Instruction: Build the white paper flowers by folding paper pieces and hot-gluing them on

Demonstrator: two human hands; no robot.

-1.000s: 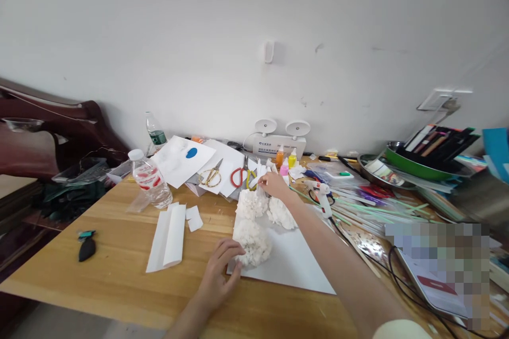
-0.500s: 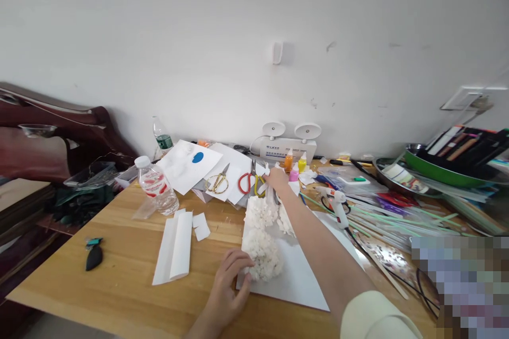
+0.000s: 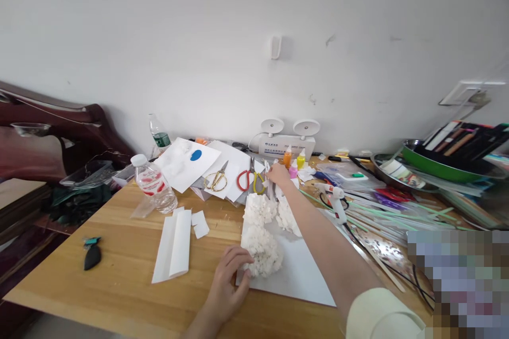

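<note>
My left hand (image 3: 229, 278) rests on the wooden table (image 3: 119, 286) with curled fingers touching the edge of a white sheet (image 3: 302, 275) and the nearest white paper flower (image 3: 263, 257). Two more white paper flowers (image 3: 259, 208) lie further back on the sheet. My right hand (image 3: 278, 175) reaches across to the far side of the table, its fingers pinched on white paper strips (image 3: 271, 186) beside red-handled scissors (image 3: 244, 179) and yellow-handled pliers (image 3: 258, 183).
A water bottle (image 3: 153, 184), folded white paper (image 3: 173, 244), gold scissors (image 3: 217, 179) and loose sheets lie left. A glue gun (image 3: 336, 201), green straws (image 3: 382, 212), small paint bottles (image 3: 293, 161), a lamp base (image 3: 287, 143) and stacked bowls (image 3: 437, 167) crowd the right. A black tool (image 3: 91, 255) sits far left.
My right hand moved from holding a paper piece up above the flowers to down among the strips near the scissors. My left hand stayed by the nearest flower. The camera shifted slightly.
</note>
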